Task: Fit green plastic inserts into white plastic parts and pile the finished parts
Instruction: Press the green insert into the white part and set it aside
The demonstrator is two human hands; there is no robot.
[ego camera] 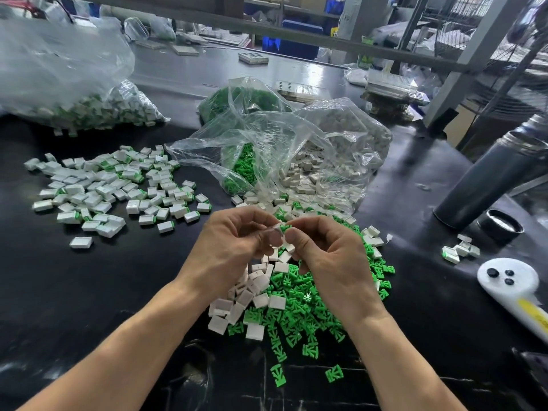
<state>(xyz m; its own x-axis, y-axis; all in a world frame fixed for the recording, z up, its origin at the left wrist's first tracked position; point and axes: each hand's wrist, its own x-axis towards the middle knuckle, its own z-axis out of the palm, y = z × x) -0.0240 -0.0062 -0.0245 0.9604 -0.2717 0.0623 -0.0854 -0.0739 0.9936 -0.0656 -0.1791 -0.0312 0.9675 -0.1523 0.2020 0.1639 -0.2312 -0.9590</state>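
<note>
My left hand (237, 241) pinches a white plastic part (278, 229) above the middle of the black table. My right hand (329, 250) pinches a green insert (285, 227) against that part; the two pieces touch between my fingertips. Beneath my hands lies a mixed heap of loose white parts (252, 295) and green inserts (302, 310). A spread pile of finished parts (112, 188), white with green showing at one end, lies to the left.
Open clear bags of green inserts (240, 167) and white parts (323, 161) lie behind my hands. A large bag of finished parts (98, 111) is at the far left. A dark flask (489, 179), its cap (501, 226) and a white controller (510, 280) lie to the right.
</note>
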